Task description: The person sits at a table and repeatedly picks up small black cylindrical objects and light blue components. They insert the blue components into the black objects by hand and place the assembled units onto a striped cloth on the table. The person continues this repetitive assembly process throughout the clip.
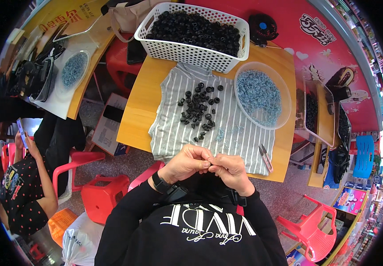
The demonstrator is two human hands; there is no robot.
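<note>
My left hand (189,161) and my right hand (230,170) meet at the near edge of the table, fingertips pinched together. Between them is something small and dark, mostly hidden by the fingers. Just beyond lies a loose pile of small black ring-shaped parts (197,103) on a grey-and-white striped cloth (167,119). A few small clear-bluish pieces (220,134) are scattered nearer to me. To the right of my right hand rest thread snips (266,158) with pinkish handles. A round translucent tray (285,103) full of bluish pieces sits at the right.
A white perforated basket (180,54) heaped with black parts stands at the table's far edge. Beside it is a small black fan (263,27). On the left, a seated person (27,181) holds a phone. Red plastic stools (104,197) and a red chair (314,227) stand around.
</note>
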